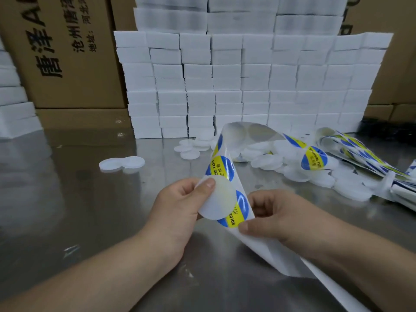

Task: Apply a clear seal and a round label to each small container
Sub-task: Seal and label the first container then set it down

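My left hand (177, 203) grips a small round translucent white container (217, 200), thumb on its top face, held up against a strip of round labels. The label strip (227, 172) is a glossy backing with blue and yellow round labels; it curls up and over in front of me. My right hand (270, 216) pinches the strip's edge beside the lowest label (236, 210), thumb on the front. The strip's bare white tail (292, 262) runs down to the lower right under my right forearm.
A heap of white round containers (315, 170) lies right of centre on the steel table (90, 199), with more label strips (369, 158) at the far right. Two containers (122, 163) sit apart on the left. Stacked white boxes (247, 86) and cardboard cartons (67, 52) stand behind.
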The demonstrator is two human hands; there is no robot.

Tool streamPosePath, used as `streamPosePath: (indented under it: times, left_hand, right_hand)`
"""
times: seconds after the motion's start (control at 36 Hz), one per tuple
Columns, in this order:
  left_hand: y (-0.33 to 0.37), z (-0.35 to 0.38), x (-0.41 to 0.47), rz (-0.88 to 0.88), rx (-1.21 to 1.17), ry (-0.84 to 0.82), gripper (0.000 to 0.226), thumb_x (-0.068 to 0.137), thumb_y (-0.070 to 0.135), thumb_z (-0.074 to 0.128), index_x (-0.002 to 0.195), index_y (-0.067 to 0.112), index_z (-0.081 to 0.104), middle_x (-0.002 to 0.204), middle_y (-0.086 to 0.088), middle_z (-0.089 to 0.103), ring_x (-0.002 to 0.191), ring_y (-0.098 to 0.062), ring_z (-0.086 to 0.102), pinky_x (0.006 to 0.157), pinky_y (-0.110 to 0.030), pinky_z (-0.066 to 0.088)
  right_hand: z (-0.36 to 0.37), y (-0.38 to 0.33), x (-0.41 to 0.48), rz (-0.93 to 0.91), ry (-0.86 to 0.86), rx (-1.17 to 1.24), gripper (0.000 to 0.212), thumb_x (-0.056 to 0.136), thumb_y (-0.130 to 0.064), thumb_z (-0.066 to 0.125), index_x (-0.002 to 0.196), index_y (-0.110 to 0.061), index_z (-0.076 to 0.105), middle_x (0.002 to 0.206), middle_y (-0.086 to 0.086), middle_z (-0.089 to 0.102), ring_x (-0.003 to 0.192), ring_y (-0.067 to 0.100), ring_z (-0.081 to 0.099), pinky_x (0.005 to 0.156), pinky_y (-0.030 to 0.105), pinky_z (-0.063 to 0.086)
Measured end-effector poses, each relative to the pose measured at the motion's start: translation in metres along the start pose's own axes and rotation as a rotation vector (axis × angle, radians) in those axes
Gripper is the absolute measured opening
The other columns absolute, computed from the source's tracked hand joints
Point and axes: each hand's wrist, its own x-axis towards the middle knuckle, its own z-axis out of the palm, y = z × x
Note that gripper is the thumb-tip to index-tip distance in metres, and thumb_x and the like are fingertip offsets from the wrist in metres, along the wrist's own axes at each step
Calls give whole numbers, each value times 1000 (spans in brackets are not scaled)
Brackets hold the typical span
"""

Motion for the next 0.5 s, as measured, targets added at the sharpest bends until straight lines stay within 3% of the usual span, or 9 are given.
streamPosePath:
  times: [0.06,0.19,0.31,0.39,0.44,0.5]
  left_hand:
    - [0,0,0,-19,-40,11,15,76,23,60,74,10,68,73,-6,70,67,-13,64,63,-23,55]
    - [-3,-2,4,-29,-33,58,16,84,20,58,77,8,65,76,-7,70,72,-15,64,64,-25,55]
    - [-7,-2,7,-19,-9,56,17,84,22,58,76,8,64,75,-6,69,73,-15,63,68,-27,52]
    - [-7,-2,8,-20,-35,87,16,84,21,59,73,9,62,74,-6,68,73,-15,62,66,-22,52]
    - [-7,-3,10,-5,-27,148,17,82,20,66,67,12,60,74,-7,65,76,-18,57,74,-30,47]
    - [-5,-4,10,10,-4,200,19,67,26,72,57,16,60,73,-7,61,77,-20,53,79,-36,42]
  right_hand:
    - [-2,5,2,1,-5,27,18,66,-16,72,84,-13,70,91,7,73,84,18,65,92,43,47]
    - [-3,7,1,-59,-79,114,35,56,-17,70,90,-9,70,97,11,72,82,13,62,83,31,49]
    - [-7,7,0,-89,-168,-15,54,51,-34,71,102,-19,68,105,2,70,95,18,64,91,34,46]
    - [-5,8,2,-90,-121,-128,36,57,-29,69,93,-25,70,95,-7,71,83,12,63,86,31,47]
    - [-4,9,3,-76,-30,-86,13,66,-17,70,77,-25,72,77,-7,70,68,5,58,74,25,47]
    - [-6,9,4,-58,66,-37,16,73,-7,67,70,-22,72,69,-5,67,62,5,56,69,22,44]
